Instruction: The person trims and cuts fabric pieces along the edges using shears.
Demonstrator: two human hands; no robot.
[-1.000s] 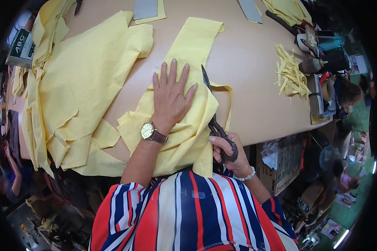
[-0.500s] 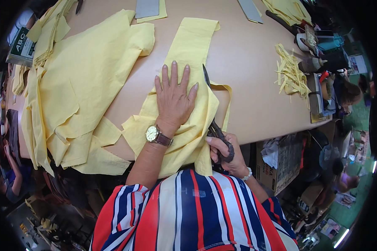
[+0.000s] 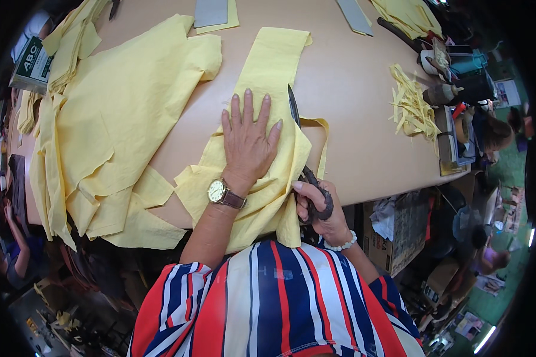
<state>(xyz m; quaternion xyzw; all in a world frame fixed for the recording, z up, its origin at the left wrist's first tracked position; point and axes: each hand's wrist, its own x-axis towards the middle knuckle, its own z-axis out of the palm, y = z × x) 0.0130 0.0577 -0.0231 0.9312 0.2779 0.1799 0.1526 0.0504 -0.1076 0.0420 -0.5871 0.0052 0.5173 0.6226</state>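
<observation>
My left hand lies flat with its fingers spread, pressing on a strip of yellow cloth that runs up the table. Below that palm the cloth bunches in folds and hangs over the table's near edge. In my right hand is a pair of dark scissors, gripped round wrapped handles. Its blades point away from me along the right edge of the cloth, and the fold of cloth hides part of them. A narrow yellow strip curls on the table just right of the blades.
A large yellow cloth piece spreads over the left of the table. Grey flat plates lie at the far side. Thin yellow scraps pile up at the right, beside bottles and a tray. Cardboard boxes stand below the right edge.
My right hand and the scissors have shifted slightly upward, with the blade tip a little farther along the cloth's edge. My left hand stays pressed in place.
</observation>
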